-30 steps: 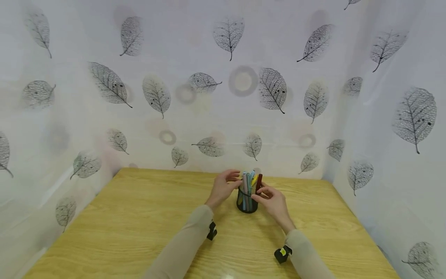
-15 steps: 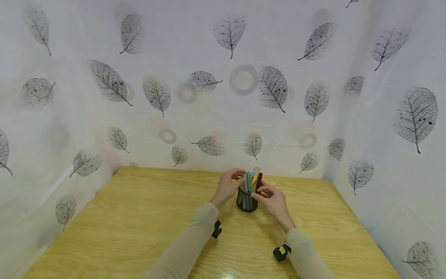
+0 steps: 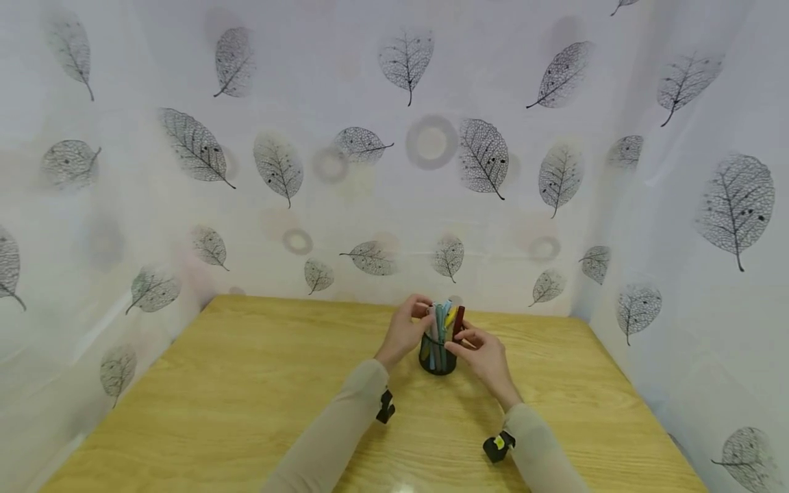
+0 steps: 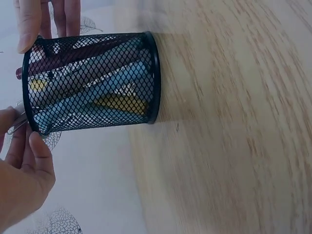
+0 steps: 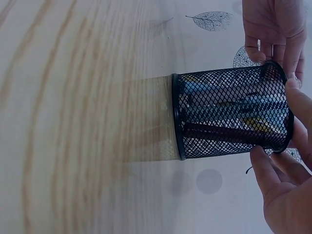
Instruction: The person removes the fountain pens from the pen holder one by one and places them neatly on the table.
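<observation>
A black mesh pen holder point(image 3: 437, 357) stands upright on the table with several markers and pens in it. My left hand point(image 3: 403, 334) is at its left rim, the fingertips round the top of a pale pen point(image 3: 433, 314) with a metal clip point(image 4: 19, 117). The pen's lower part is inside the holder. From the other side my right hand point(image 3: 489, 356) grips the rim, thumb in front and fingers behind. A dark red marker point(image 3: 459, 319) sticks up beside the right fingers. Through the mesh, a yellow piece point(image 4: 119, 103) shows low inside the holder.
The wooden table point(image 3: 246, 383) ends at the back against a white curtain point(image 3: 345, 82) printed with leaf skeletons. The curtain also hangs along both sides. Each wrist wears a small black camera point(image 3: 498, 446).
My left hand has moved right and slightly up, from beside the pens onto the pale pen's top. The right hand and the holder stay where they were.
</observation>
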A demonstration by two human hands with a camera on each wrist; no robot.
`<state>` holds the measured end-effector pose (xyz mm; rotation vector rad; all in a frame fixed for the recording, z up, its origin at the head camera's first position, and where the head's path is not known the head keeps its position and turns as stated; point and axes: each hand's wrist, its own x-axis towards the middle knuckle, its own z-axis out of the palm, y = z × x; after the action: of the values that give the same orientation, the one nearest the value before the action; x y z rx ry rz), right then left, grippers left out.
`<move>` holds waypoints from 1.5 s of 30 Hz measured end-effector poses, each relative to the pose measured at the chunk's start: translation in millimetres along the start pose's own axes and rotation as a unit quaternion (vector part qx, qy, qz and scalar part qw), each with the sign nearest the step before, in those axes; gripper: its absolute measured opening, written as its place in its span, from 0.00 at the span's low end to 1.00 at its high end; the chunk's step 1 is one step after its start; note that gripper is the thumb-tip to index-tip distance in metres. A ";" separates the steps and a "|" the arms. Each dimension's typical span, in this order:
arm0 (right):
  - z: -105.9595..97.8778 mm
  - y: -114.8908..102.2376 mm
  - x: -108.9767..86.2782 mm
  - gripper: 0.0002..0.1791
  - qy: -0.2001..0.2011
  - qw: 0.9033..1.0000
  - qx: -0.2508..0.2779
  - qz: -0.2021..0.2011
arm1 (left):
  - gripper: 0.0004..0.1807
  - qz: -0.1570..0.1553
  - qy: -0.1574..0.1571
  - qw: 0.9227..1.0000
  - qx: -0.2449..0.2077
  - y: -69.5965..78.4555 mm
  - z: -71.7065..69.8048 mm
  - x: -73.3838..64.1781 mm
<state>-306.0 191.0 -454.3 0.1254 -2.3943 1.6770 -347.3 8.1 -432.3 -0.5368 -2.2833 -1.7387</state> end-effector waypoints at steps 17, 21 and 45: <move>-7.8 -2.1 1.7 0.18 -0.024 0.999 -0.028 -0.003 | 0.06 0.017 0.054 0.998 -0.034 7.4 0.2 7.0; -7.2 -0.8 1.4 0.19 -0.026 0.999 -0.021 -0.004 | 0.05 0.010 0.076 0.997 -0.028 9.9 -1.7 8.9; -6.0 3.8 -1.4 0.16 -0.022 1.000 -0.005 -0.005 | 0.07 0.009 0.242 0.962 -0.127 5.8 -40.1 3.5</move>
<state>-304.7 197.9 -456.2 0.1750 -2.4299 1.6735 -349.8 -28.5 -414.9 -0.1449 -1.7300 -1.9100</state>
